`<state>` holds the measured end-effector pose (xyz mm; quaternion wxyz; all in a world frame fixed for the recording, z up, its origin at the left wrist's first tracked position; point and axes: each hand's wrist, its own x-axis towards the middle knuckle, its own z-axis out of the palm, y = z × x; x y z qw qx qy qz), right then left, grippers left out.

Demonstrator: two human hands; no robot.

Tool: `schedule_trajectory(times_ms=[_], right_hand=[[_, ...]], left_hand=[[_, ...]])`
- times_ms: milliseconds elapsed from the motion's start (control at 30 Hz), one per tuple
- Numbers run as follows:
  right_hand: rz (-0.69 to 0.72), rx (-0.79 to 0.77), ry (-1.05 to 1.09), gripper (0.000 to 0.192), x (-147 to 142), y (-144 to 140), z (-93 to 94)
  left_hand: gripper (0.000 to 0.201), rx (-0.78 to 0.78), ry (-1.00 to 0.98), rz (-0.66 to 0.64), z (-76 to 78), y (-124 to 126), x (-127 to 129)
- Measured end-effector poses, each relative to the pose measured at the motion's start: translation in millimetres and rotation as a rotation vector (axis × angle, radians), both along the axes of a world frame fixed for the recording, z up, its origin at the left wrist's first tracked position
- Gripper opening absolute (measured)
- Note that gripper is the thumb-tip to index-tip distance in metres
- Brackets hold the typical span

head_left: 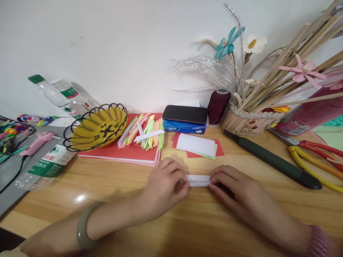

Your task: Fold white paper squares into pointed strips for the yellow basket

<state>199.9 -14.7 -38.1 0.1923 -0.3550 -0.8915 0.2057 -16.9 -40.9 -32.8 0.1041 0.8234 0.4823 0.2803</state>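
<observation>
A narrow white paper strip (198, 180) with a lengthwise fold stretches between my two hands, low over the wooden table. My left hand (168, 182), with a ring on one finger, pinches its left end. The right end is gripped between the thumb and fingers of my right hand (233, 187). Just beyond the strip lies a stack of white paper rectangles (196, 144), with red and green paper showing under it. To the left, a pile of folded coloured paper strips (150, 132) rests on red paper sheets (107, 154).
A yellow wicker basket (99, 129) tilts beside plastic bottles (50, 162) and a pink glue gun (40, 142). A black phone (184, 114) lies on a blue tissue pack (171, 126). Right are a thread spool (218, 107), stick-filled holder (249, 123), dark green-handled tool (276, 160) and pliers (316, 150).
</observation>
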Motion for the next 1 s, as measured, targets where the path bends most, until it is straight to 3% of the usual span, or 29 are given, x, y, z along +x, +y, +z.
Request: schedule_trajectory(times_ms=[367, 767, 1000], right_hand=[[-0.066, -0.073, 0.022, 0.017, -5, 0, -2.5], [-0.149, -0.036, 0.000, 0.013, -12, -1, -3.6], [-0.127, 0.035, -0.059, 0.009, -13, 1, -1.5]], left_hand=[[0.007, -0.146, -0.134, 0.009, -4.2, 2, -3], [0.011, -0.119, 0.018, 0.064, -6.2, 6, 6], [0.009, -0.151, 0.141, 0.074, -4.6, 6, 7]])
